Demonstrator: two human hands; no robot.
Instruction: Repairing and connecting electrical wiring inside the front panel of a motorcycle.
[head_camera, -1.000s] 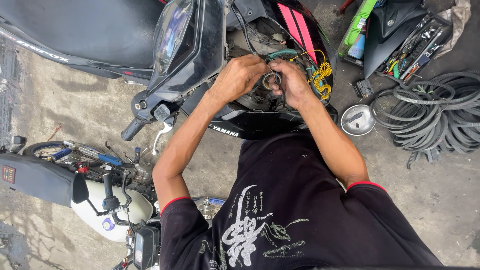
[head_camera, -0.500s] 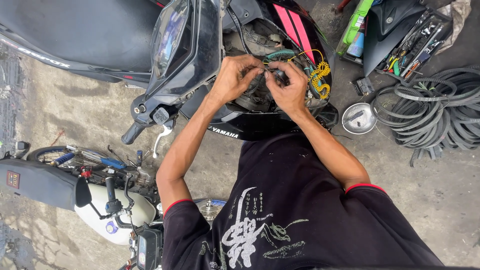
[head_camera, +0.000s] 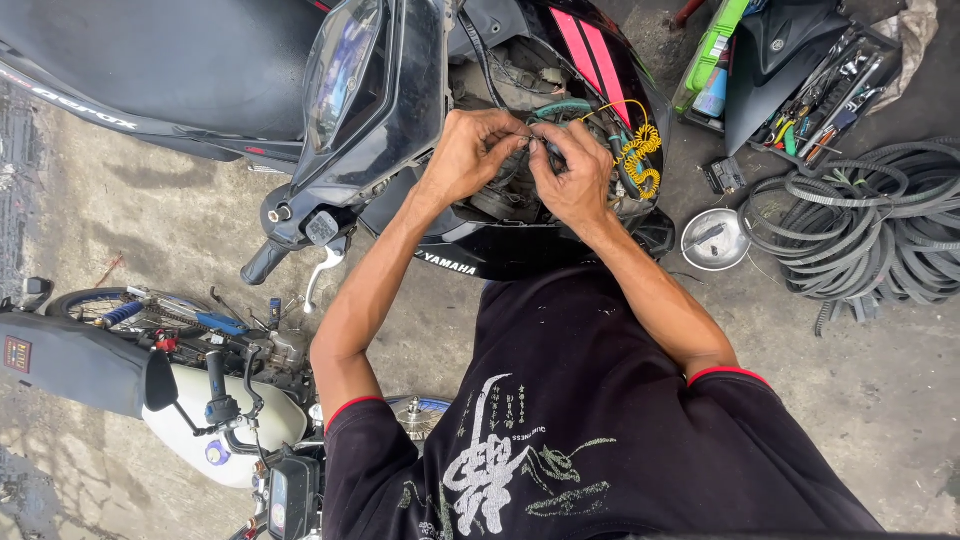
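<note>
Both my hands reach into the opened front of a black scooter (head_camera: 380, 110) with pink stripes. My left hand (head_camera: 468, 155) and my right hand (head_camera: 572, 175) meet fingertip to fingertip over a thin wire bundle (head_camera: 535, 140) inside the exposed head area, pinching it between them. A green-sleeved cable (head_camera: 563, 106) and a coiled yellow wire (head_camera: 640, 160) lie just beyond my right hand. What exactly sits between my fingertips is too small to tell.
A small round metal dish (head_camera: 715, 240) sits on the concrete to the right. Several black rubber belts (head_camera: 870, 230) are piled further right, below an open tool tray (head_camera: 820, 85). A white motorcycle (head_camera: 215, 420) with a black seat stands at lower left.
My hands have shifted slightly up and deeper into the scooter's front, and their fingertips have closed together on the wires. The view has tilted a little.
</note>
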